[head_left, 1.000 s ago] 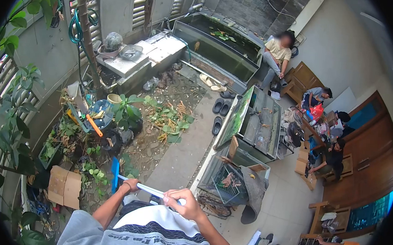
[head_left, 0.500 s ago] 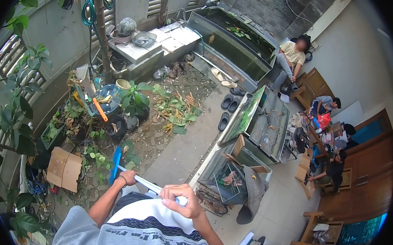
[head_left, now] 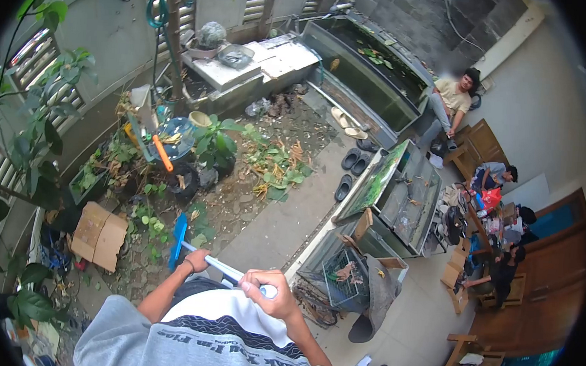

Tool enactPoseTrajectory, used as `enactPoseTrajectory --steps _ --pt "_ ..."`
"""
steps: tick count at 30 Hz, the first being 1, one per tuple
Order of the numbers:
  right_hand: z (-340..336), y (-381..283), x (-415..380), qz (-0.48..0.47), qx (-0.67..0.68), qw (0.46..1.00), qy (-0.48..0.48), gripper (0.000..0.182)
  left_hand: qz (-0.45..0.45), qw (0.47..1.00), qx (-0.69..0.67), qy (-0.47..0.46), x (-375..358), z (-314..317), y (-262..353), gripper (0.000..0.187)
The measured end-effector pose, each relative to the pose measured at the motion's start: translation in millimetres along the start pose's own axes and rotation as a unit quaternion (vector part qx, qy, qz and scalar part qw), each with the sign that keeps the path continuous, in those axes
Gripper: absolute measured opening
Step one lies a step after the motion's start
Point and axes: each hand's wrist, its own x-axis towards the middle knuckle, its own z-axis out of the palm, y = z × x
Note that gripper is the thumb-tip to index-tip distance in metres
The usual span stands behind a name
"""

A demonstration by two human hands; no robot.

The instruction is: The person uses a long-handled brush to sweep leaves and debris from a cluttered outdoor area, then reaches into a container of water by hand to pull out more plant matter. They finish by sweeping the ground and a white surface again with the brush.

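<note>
Both of my hands are wrapped round a long white handle that slants across my body. My left hand grips it lower down, close to the blue head at its far end. Near the top end of the handle, my right hand is closed with the thumb laid along it. The blue head is over the soil and paving stones beside green plants. A heap of leaves and twigs lies on the ground further ahead.
Glass tanks and a wire basket stand to the right. Dark sandals line the path. Cardboard lies at left, near potted plants and a tub with an orange handle. Several people sit at the right.
The view has shifted, so the yard's contents appear slightly further right. Both hands keep their grip on the handle. The seated person in the pale shirt has raised their head.
</note>
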Motion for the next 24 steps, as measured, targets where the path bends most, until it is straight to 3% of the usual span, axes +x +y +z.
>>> enactPoseTrajectory --steps 5,8,9,12,17,21,24 --pt "2.0 8.4 -6.5 -0.018 0.101 0.994 -0.027 0.019 0.022 0.999 0.027 0.009 6.4 26.6 -25.3 0.024" --pt "11.1 3.7 -9.7 -0.03 0.137 0.99 -0.007 0.023 0.023 0.998 0.049 -0.045 7.9 22.5 -15.5 0.041" --pt "12.4 2.7 -10.3 -0.036 0.143 0.989 0.004 0.024 0.02 0.994 0.073 -0.082 8.6 11.8 -5.5 0.038" --pt "4.5 -6.0 -11.7 -0.014 0.085 0.995 0.045 0.024 -0.017 0.989 0.085 -0.122 18.0 -1.7 25.2 0.03" --pt "10.3 -44.8 -8.8 -0.036 -0.014 0.999 0.023 0.023 0.058 0.987 0.058 -0.138 42.9 -13.6 81.8 0.025" --pt "-4.3 -79.8 -3.2 -0.17 0.021 0.985 -0.016 0.027 0.125 0.985 0.05 -0.105 37.2 -49.0 135.1 0.025" --pt "-3.0 -104.5 0.5 -0.211 0.08 0.974 -0.013 0.026 0.158 0.984 0.031 -0.082 17.0 -75.9 151.6 0.026"
